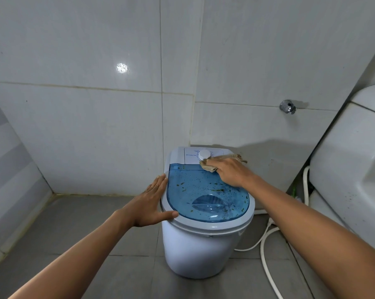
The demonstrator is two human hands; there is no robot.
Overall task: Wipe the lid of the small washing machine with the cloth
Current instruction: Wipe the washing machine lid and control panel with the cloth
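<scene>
A small white washing machine point(200, 251) stands on the tiled floor point(78, 244) near the corner. Its blue see-through lid point(206, 197) is speckled with dirt. The right hand point(231, 172) presses a beige cloth point(212, 164) against the lid's far edge, beside the dial point(204, 154) — the left hand point(152, 203) lies open and flat on the machine's left rim.

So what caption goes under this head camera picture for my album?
Right hand presses a cloth on the speckled blue lid while the left hand steadies the small washing machine.
</scene>
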